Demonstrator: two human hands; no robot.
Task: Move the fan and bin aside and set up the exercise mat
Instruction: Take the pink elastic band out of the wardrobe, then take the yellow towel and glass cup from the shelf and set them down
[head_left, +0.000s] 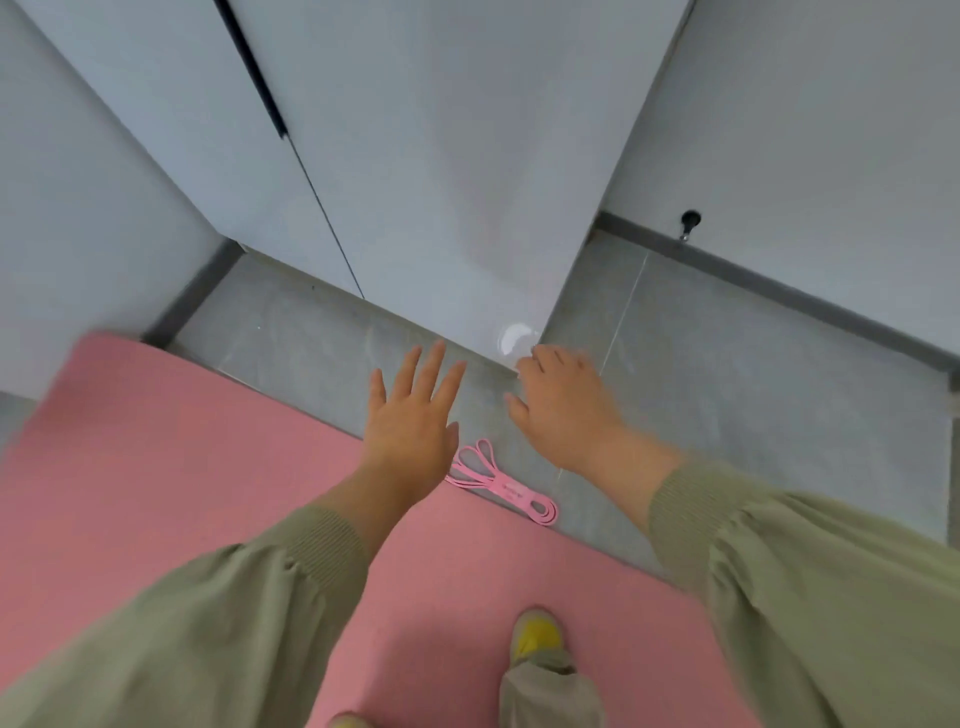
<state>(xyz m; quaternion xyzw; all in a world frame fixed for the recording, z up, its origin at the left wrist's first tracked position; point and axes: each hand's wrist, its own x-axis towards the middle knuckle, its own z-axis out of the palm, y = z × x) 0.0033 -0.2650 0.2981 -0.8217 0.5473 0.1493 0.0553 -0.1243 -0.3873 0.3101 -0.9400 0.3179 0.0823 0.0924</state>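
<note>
Pink flat exercise mat (156, 467) lay spread on the grey tiled floor (727, 389), beneath and left of the left hand (413, 415), its edge running diagonally toward the lower right. That nearer hand hovered empty, fingers spread; the blurred right hand (561, 410) looked loosely curled, holding nothing. Fan and bin were out of view.

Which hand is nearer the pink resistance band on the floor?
Left. The left hand overlaps the looped end of the pink band in view; the right hand sits farther off, up toward the cabinet corner.
</note>
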